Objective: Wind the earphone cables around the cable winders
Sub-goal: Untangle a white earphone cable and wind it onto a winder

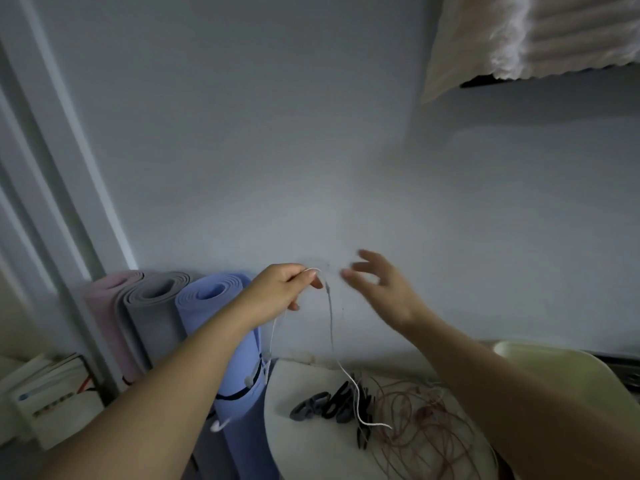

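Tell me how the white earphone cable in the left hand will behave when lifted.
Probably floppy: the white earphone cable droops in loose curves from the left hand pinching it. Likely very light, since a fingertip pinch carries it. Its end lies across the black winders and may drag them.

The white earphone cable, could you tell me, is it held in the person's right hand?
No, the left hand pinches the white earphone cable aloft, while the right hand hovers open beside it.
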The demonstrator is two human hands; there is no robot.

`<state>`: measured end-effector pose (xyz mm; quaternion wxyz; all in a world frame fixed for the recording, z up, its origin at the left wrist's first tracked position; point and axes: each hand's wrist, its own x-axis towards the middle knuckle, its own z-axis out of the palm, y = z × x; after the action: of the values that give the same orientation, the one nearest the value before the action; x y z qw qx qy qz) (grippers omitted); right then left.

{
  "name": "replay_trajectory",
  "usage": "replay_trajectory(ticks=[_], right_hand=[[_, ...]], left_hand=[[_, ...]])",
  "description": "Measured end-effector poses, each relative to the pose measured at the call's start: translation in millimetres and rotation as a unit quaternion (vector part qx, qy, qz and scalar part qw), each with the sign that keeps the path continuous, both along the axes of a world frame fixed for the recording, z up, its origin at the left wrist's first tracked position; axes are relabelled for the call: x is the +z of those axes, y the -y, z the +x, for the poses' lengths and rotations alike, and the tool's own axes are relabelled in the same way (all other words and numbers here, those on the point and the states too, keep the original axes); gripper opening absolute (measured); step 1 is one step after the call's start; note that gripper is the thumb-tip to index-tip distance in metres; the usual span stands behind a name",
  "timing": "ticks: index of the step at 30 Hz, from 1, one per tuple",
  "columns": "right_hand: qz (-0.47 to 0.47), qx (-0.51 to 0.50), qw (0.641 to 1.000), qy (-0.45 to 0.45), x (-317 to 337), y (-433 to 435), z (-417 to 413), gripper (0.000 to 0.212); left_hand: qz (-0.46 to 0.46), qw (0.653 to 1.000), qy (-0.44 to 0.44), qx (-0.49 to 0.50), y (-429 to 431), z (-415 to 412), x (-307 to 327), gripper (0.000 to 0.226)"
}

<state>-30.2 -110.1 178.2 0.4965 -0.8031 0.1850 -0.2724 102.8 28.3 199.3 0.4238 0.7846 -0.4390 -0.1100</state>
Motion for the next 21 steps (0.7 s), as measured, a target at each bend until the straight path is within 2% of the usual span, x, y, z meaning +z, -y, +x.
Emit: replay_trajectory(ticks=[2,4,6,8,9,11,13,15,18,21], right_hand=[[-0.008,0.099,0.995,-0.029,14,-21,8,0.074],[0.005,0.107,0.993,-0.049,20,-27,13,0.067],[0.032,0.096,0.992,-0.073,21,-24,12,0.041],[0.005,0.075,0.993,-0.089,22,-20,8,0.012],[-0.001,0.068,0.995,-0.071,22,-17,6,0.014],[0.036,0.036,0.998,0.02,26,-13,6,0.023],[0.111,-0.005,0.985,0.133,36,-11,6,0.025],[0.156,-0.032,0.966,0.204,49,-8,5,0.024],[0.16,-0.058,0.952,0.256,64,-1,3,0.024],[0.143,-0.097,0.949,0.265,66,7,2,0.023]], left_hand=[[0.006,1.0,0.002,-0.002,4,-1,0,0.032],[0.002,1.0,0.001,-0.003,4,-2,0,0.035],[-0.006,1.0,0.005,-0.005,0,0,-2,0.029],[-0.014,1.0,-0.008,-0.005,-5,2,-5,0.02],[-0.014,1.0,-0.019,-0.004,-7,4,-9,0.019],[-0.005,0.999,-0.034,0.0,-10,8,-20,0.022],[0.002,0.999,-0.04,0.009,-16,10,-35,0.027],[0.016,0.999,-0.044,0.015,-21,13,-52,0.031],[0.064,0.998,-0.019,0.022,-28,16,-74,0.032],[0.091,0.994,-0.031,0.043,-34,20,-87,0.033]])
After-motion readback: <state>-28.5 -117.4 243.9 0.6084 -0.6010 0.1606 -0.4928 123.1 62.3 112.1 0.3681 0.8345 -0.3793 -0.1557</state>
